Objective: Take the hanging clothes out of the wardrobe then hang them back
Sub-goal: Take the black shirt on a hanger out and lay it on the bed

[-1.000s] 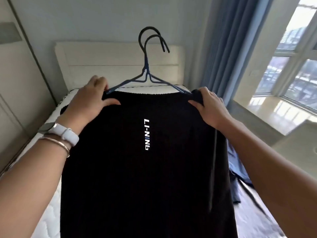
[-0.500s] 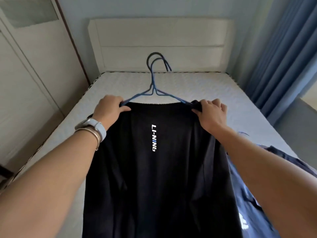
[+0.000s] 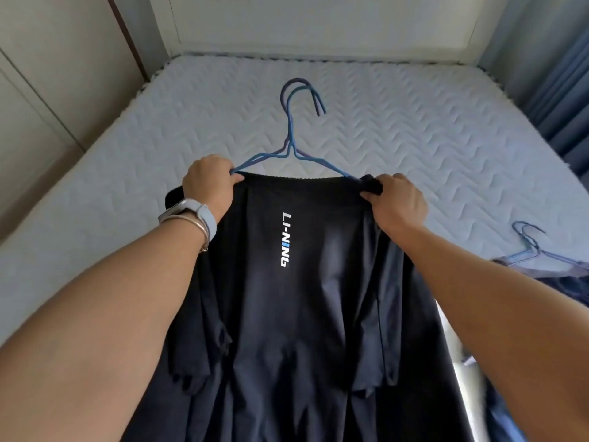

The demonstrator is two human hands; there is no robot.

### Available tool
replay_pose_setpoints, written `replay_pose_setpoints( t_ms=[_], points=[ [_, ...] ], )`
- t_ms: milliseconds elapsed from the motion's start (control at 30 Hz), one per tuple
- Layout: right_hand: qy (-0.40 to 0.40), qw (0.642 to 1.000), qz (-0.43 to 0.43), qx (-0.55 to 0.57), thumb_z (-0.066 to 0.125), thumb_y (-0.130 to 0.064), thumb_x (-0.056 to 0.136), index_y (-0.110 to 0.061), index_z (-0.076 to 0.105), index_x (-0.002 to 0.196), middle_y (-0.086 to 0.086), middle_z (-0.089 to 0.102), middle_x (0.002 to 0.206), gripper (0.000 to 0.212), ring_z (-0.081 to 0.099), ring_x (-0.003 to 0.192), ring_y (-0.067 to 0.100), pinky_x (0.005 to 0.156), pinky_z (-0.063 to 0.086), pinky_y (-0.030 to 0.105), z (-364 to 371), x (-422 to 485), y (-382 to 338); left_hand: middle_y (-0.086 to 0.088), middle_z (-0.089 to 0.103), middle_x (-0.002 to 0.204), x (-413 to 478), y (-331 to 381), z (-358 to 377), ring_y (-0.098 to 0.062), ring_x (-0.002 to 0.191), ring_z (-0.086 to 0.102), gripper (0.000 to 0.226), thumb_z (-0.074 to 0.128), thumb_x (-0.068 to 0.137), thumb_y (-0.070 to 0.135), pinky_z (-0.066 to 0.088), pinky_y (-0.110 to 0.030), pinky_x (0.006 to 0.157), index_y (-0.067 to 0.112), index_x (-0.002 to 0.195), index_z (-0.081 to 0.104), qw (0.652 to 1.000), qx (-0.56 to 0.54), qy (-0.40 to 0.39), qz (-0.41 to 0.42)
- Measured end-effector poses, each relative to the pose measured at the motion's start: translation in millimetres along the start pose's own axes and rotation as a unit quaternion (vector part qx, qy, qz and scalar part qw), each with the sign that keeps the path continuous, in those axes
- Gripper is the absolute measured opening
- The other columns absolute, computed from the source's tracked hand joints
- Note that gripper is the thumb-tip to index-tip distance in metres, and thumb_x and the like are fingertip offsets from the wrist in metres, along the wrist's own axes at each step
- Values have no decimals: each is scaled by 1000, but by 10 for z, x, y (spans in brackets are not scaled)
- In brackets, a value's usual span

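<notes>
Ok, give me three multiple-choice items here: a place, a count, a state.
1. Where does the other hanger lie? A. against the headboard B. by the left wall C. on the mattress, right of the black shirt
2. How many hanger hooks rise above the collar? A. one B. two C. four
3. The left hand and right hand are: A. gripping the shirt's shoulders B. both open C. off the shirt
Answers: C, it shows at the right edge; B, two blue hooks overlap; A, fingers curl over fabric at each shoulder.
</notes>
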State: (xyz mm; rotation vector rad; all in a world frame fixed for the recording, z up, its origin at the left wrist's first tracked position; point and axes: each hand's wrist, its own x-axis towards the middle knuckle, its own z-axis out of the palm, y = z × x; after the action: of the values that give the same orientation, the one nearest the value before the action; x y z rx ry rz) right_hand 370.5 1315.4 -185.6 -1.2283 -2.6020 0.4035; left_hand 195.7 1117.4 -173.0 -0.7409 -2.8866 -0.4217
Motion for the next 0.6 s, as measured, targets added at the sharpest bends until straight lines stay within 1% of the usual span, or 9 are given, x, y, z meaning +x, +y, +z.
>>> replay_pose_setpoints(
  t_ms=[67, 100, 167, 233, 367, 433, 500, 567, 600],
  points=[
    [-23, 1000, 7, -7, 51, -27, 91, -10, 58, 114, 13, 55, 118, 29, 54, 106, 37, 71, 35, 34, 317, 21, 88, -21, 64, 103, -23, -75, 358, -40, 96, 58, 25, 55, 90, 22, 39, -37, 66, 2, 100, 66, 1000, 1, -27, -7],
    [-43, 999, 15, -2, 49, -22, 93, -10, 56, 118, 14, 53, 122, 29, 53, 109, 37, 73, 37, 35, 466, -5, 147, -21, 62, 109, -67, -112, 528, -40, 100, 57, 23, 55, 90, 17, 43, -39, 72, 2, 104, 64, 999, -3, -49, -8],
    [-104, 994, 38, 17, 43, -11, 93, -11, 46, 130, 14, 45, 133, 38, 49, 117, 36, 84, 42, 38, 724, -126, 285, -20, 54, 123, -222, -194, 819, -40, 112, 52, 29, 53, 88, 8, 44, -44, 90, 3, 116, 56, 994, -3, -113, -7],
    [-167, 984, 43, 39, 42, -5, 88, -10, 44, 132, 15, 45, 134, 44, 48, 119, 36, 92, 43, 39, 889, -318, 421, -18, 50, 131, -446, -299, 1004, -38, 117, 50, 35, 51, 88, 6, 42, -43, 98, 5, 123, 52, 985, 0, -174, -3],
    [-253, 965, 47, 53, 45, -9, 87, -8, 64, 108, 13, 63, 117, 28, 55, 111, 33, 88, 43, 31, 833, -805, 606, -11, 64, 117, -1071, -464, 1011, -32, 106, 60, 26, 53, 87, 15, 50, -37, 90, 11, 111, 63, 963, -55, -264, -24],
    [-280, 954, 73, 79, 46, -13, 90, -9, 66, 108, 11, 65, 115, 27, 57, 108, 30, 92, 44, 32, 668, -1119, 674, -5, 66, 112, -1487, -494, 848, -28, 104, 62, 24, 54, 88, 22, 51, -39, 90, 16, 109, 64, 947, -90, -304, -50],
    [-301, 939, 105, 127, 49, -16, 89, -10, 67, 104, 8, 68, 100, 24, 59, 93, 22, 90, 45, 31, 472, -1486, 758, 0, 67, 107, -1933, -503, 621, -23, 102, 62, 23, 56, 88, 25, 51, -38, 90, 18, 108, 64, 932, -130, -330, -71],
    [-334, 919, 127, 166, 53, -16, 87, -15, 69, 95, 2, 63, 86, 18, 56, 85, 17, 91, 46, 32, 265, -1953, 862, 1, 67, 101, -2431, -512, 349, -19, 101, 63, 23, 58, 86, 25, 50, -33, 92, 18, 107, 65, 916, -161, -360, -80],
    [-349, 909, 136, 181, 54, -16, 86, -20, 69, 86, 0, 63, 82, 15, 58, 84, 20, 92, 47, 34, 154, -2228, 927, 2, 66, 96, -2695, -517, 184, -16, 99, 64, 23, 59, 85, 25, 50, -31, 92, 18, 106, 66, 906, -169, -381, -78]
  ],
)
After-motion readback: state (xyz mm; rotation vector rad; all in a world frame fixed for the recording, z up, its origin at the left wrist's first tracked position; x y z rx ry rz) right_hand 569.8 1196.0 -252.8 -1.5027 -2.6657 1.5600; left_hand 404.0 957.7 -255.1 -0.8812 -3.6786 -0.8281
